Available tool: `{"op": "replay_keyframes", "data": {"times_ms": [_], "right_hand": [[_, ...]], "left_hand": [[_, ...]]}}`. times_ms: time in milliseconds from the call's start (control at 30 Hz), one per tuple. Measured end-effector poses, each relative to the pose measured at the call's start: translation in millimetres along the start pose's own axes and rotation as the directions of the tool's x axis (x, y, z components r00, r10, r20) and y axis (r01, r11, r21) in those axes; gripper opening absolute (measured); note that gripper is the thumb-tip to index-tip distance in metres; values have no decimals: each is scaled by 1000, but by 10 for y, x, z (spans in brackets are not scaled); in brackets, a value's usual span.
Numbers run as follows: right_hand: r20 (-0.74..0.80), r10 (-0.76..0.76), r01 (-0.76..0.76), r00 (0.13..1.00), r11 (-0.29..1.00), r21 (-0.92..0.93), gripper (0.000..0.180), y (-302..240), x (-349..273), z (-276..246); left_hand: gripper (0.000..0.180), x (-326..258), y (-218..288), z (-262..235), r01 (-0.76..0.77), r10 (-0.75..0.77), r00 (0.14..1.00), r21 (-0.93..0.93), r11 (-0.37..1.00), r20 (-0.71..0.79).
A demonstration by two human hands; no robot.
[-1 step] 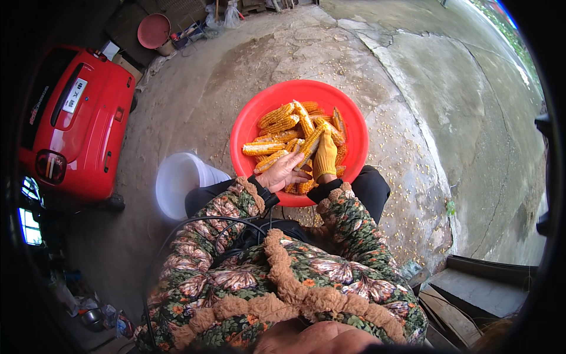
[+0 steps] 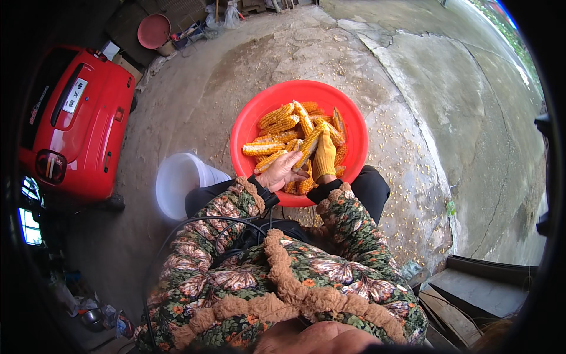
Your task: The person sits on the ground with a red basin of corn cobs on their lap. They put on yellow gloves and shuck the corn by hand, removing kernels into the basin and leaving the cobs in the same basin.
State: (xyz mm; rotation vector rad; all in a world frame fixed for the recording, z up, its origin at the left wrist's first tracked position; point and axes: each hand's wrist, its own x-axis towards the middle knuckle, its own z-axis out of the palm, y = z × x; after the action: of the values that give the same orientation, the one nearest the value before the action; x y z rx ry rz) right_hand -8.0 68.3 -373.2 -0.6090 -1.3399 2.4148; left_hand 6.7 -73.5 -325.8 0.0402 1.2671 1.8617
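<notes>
Pinching corn cob (image 2: 309, 147) by lower end in left hand (image 2: 282, 171); gripping upper part with curled, gloved right hand (image 2: 325, 156). Likely light, stiff, knobbly; best held around lower end.

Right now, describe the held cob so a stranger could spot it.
Start at the big red basin on the concrete floor. Over its loose cobs, find the bare left hand beside the yellow-gloved right hand. The held cob slants from there toward the glove; it alone is gripped by the bare hand.
</notes>
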Motion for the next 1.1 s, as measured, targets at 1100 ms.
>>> {"op": "replay_keyframes", "data": {"times_ms": [1100], "right_hand": [[120,74,8,990,821,-571,29,114,27,-73]], "left_hand": [[41,34,-88,-212,-343,421,903,741,578,89]]}}
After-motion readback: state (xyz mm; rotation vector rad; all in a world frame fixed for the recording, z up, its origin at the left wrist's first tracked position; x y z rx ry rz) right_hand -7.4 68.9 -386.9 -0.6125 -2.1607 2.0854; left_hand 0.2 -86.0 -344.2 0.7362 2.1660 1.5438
